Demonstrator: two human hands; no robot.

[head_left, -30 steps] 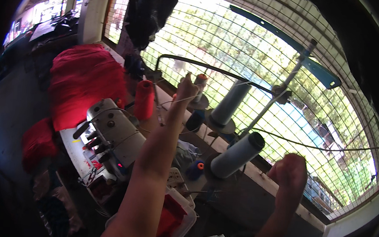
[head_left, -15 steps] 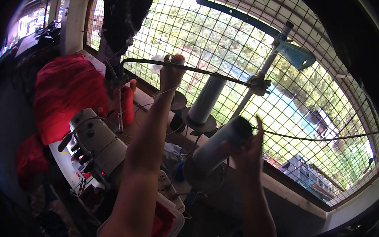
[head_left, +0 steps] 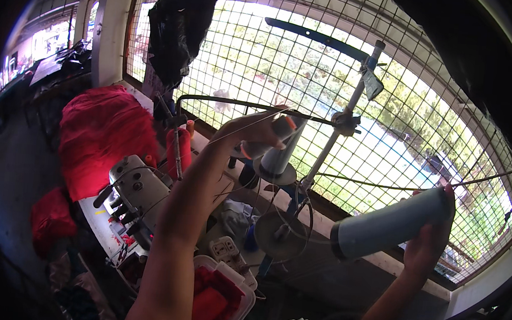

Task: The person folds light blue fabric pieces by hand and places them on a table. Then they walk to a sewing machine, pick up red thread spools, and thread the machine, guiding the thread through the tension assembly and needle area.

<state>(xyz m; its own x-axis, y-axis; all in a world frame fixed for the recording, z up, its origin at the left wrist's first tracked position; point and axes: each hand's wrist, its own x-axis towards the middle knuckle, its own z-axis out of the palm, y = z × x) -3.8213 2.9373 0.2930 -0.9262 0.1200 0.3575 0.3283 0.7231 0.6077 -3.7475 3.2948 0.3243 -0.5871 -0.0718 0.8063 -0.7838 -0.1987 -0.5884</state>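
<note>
Off the stand it comes — half a second ago the big grey thread cone point(head_left: 392, 226) sat low by the stand's disc with the right hand point(head_left: 426, 245) just closing on it; now it is lifted clear and carried out to the right, in front of the wire mesh window point(head_left: 392, 110). Its long axis runs nearly level, tilted up a little to the right: the broad base with its dark rim faces left toward the thread stand point(head_left: 336, 136), the narrower end points right and upward. Fingers of the right hand are wrapped around that right end from behind and below, gripping it, so most of the cone juts out to the left of the hand. Meanwhile the left hand point(head_left: 252, 132) has moved too — it has dropped from the overhead bar and now sits closed around a small orange-tipped spool point(head_left: 273, 134), held just in front of the pale cone point(head_left: 280, 153) standing upright on the stand. A fine thread point(head_left: 241, 124) runs slantwise across that hand. Below the stand's pole the empty round disc point(head_left: 277, 234) shows bare. Lower left, the sewing machine point(head_left: 136, 193) sits beside a heap of red cloth point(head_left: 98, 135), with a clear bin of red fabric point(head_left: 221, 295) near the person's left forearm.
</note>
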